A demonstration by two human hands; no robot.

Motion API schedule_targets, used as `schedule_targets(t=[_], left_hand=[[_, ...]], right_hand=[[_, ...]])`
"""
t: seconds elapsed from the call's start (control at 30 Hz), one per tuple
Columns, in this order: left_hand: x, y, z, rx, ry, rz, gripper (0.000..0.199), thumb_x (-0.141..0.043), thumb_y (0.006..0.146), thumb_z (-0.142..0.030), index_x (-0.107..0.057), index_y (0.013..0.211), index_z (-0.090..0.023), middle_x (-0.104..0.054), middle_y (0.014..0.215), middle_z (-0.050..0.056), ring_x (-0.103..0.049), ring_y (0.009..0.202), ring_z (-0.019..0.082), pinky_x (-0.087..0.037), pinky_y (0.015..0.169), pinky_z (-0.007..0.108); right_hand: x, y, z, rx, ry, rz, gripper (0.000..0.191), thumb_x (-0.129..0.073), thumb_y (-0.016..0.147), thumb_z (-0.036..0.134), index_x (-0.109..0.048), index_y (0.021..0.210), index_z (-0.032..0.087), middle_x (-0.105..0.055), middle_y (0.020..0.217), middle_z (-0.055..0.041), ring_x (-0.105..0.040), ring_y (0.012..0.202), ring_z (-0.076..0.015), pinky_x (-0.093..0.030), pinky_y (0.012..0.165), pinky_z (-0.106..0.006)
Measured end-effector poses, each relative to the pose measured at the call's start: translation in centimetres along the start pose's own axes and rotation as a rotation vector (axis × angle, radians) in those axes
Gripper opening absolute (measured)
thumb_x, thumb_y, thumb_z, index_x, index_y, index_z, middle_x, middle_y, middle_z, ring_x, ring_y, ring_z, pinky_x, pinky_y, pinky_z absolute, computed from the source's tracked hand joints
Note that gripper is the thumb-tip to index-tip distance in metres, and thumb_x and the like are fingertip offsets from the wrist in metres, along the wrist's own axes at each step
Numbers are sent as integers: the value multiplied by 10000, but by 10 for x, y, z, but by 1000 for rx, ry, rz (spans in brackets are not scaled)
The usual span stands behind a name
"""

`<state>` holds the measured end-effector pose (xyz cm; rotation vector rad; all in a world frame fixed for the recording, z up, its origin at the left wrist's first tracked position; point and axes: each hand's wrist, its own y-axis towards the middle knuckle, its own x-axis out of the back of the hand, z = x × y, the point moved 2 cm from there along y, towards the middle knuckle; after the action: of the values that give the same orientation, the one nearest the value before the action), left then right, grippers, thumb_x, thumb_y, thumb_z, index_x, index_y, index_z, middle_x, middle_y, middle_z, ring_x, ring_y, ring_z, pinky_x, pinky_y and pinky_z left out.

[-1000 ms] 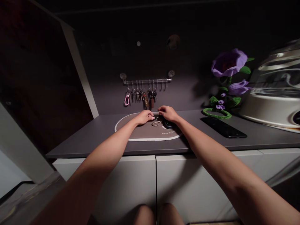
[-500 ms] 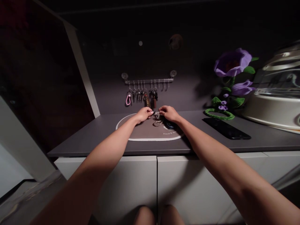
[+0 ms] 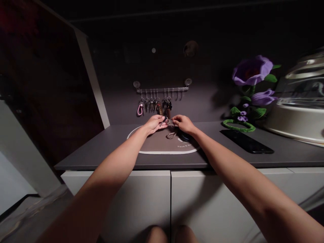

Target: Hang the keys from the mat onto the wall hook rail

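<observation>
Over the brown, white-rimmed mat [image 3: 157, 145], my left hand [image 3: 154, 124] holds a small bunch of keys [image 3: 165, 119] between thumb and fingers, its other fingers extended beneath. My right hand [image 3: 183, 123] is closed in a pinch at the right side of the same bunch, with a small metal piece at its fingertips. Below the hands a beaded strap loop [image 3: 171, 135] hangs or lies over the mat; which one is unclear. A dark rounded object [image 3: 186, 137] rests on the mat under my right hand, partly hidden by it.
Several key sets hang from a clear hook rail [image 3: 162, 89] on the wall behind. To the right are a black phone [image 3: 246, 141], purple flowers [image 3: 253, 72] with a green ring base [image 3: 239, 126], and a large cream appliance [image 3: 298, 118]. The counter's front edge [image 3: 126, 167] is nearer.
My left hand has turned and opened its lower fingers beneath the keys. The bunch shows more clearly between both hands. The view has shifted slightly.
</observation>
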<state>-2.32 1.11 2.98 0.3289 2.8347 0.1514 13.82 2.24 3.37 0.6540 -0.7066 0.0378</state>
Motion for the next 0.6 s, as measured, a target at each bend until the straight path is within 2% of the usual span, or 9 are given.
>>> schedule_targets(t=[0.1, 0.23, 0.37, 0.47, 0.6], left_hand=[[1, -1, -5, -37, -99, 8, 62, -509, 795, -110, -462, 756, -118, -600, 731, 44, -630, 733, 138, -455, 865, 448], [2, 0, -10, -74, -178, -3, 27, -480, 808, -104, -462, 790, -113, -617, 766, 76, -639, 806, 178, -447, 870, 468], [4, 1, -13, -94, -236, -29, 70, -429, 831, -98, -463, 769, -103, -616, 739, 85, -635, 846, 190, -460, 866, 452], [3, 1, -14, -100, -267, -22, 107, -409, 840, -94, -468, 751, -96, -621, 751, 97, -627, 874, 190, -466, 868, 439], [2, 1, -15, -107, -297, 7, 116, -415, 835, -89, -485, 743, -88, -628, 787, 117, -613, 913, 195, -446, 893, 452]], right_hand=[[0, 1, -1, 6, 51, -14, 173, -536, 753, 191, -635, 891, 159, -651, 801, -32, -540, 680, -104, -417, 708, -234], [-2, 2, -1, 11, 234, -25, 192, -532, 760, 214, -617, 922, 157, -643, 818, -33, -540, 667, -93, -429, 696, -232], [-1, 2, 2, 66, 349, -79, 213, -540, 756, 234, -599, 946, 158, -624, 890, -48, -552, 752, -109, -436, 718, -243], [3, 1, 8, 155, 299, -118, 200, -558, 747, 251, -610, 921, 168, -599, 946, -55, -538, 804, -121, -432, 757, -262], [7, -2, 15, 272, 175, -141, 152, -583, 738, 261, -646, 853, 185, -569, 918, -56, -509, 873, -145, -421, 769, -272]])
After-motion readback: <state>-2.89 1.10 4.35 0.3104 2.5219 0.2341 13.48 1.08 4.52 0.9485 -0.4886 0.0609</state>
